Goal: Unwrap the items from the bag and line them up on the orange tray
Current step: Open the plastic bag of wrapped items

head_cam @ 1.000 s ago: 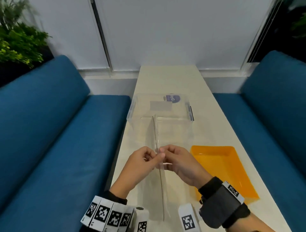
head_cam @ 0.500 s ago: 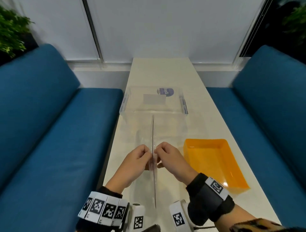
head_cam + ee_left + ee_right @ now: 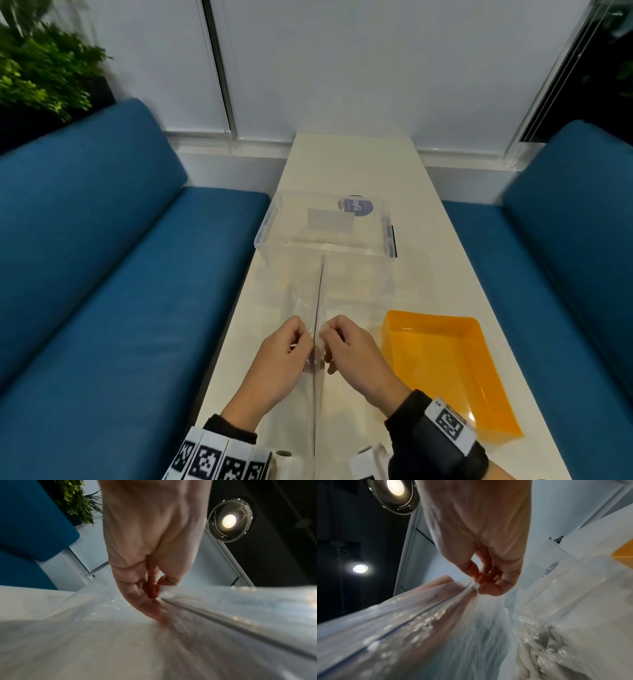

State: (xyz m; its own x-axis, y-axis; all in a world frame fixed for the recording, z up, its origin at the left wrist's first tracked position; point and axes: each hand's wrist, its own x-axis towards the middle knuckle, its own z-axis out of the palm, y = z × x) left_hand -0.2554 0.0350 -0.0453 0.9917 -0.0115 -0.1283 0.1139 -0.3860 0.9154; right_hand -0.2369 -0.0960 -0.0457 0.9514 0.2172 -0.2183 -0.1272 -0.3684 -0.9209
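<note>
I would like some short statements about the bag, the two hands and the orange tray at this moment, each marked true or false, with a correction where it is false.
1. Both hands pinch the top edge of the clear bag. True: the left hand and the right hand hold it from either side.
2. The orange tray already holds unwrapped items. False: nothing lies in it.
3. The tray lies on the person's right. True.
4. The clear plastic box stands nearer to the person than the hands. False: it stands farther along the table.
5. The right hand rests on the tray. False: it is apart from it.
</note>
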